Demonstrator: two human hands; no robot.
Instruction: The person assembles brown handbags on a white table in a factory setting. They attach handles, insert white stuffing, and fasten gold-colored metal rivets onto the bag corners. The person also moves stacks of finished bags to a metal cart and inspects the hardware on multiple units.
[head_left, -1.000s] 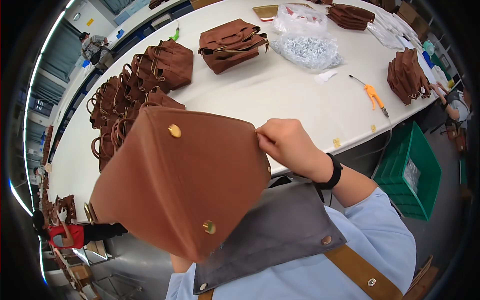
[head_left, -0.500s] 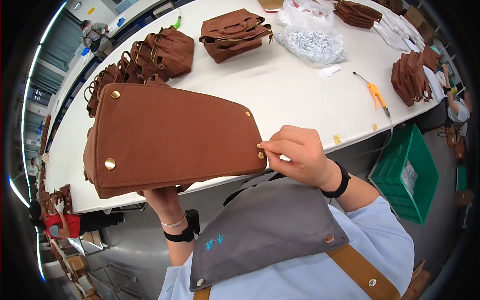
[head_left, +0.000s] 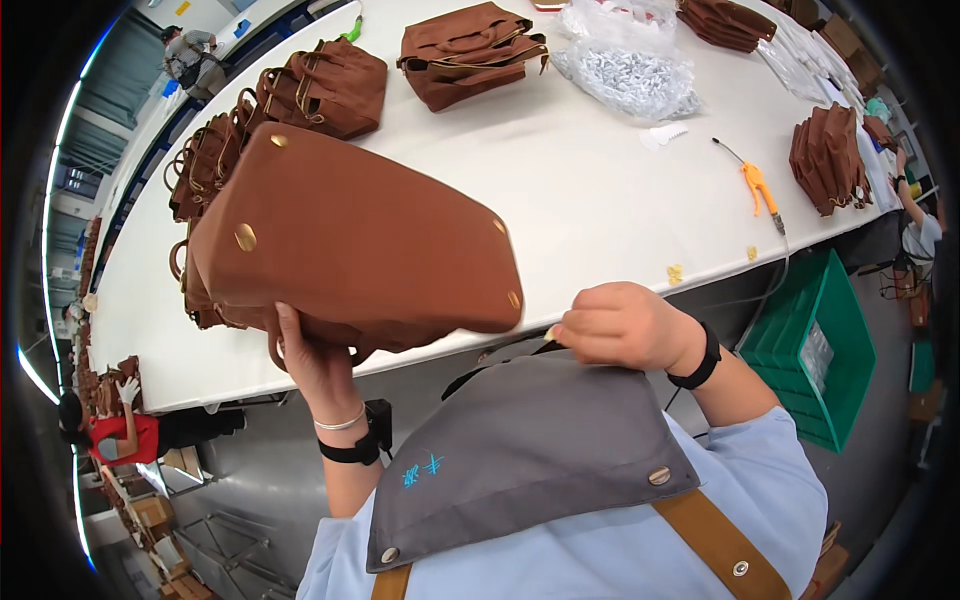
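A brown handbag (head_left: 370, 230) is tipped so that its flat base, with a gold stud near each corner, faces up toward me. My left hand (head_left: 318, 360) grips the bag's near side, thumb against the brown material and the other fingers partly hidden. Off the bag's near right corner, above my grey apron, my right hand (head_left: 628, 328) is closed in a pinch. A small pale-yellow piece (head_left: 552, 333) shows at its fingertips; its exact kind is too small to tell.
Several brown handbags (head_left: 325, 90) stand at the table's far left, another (head_left: 470, 60) at the back. A clear bag of small silvery pieces (head_left: 640, 75), an orange air gun (head_left: 758, 190) and yellow scraps (head_left: 675, 273) lie rightward. A green crate (head_left: 800, 350) is beside the table.
My right hand has drawn away from the bag's corner studs toward my apron, still pinching the small piece. The bag has tilted, and my left thumb now shows on its near side.
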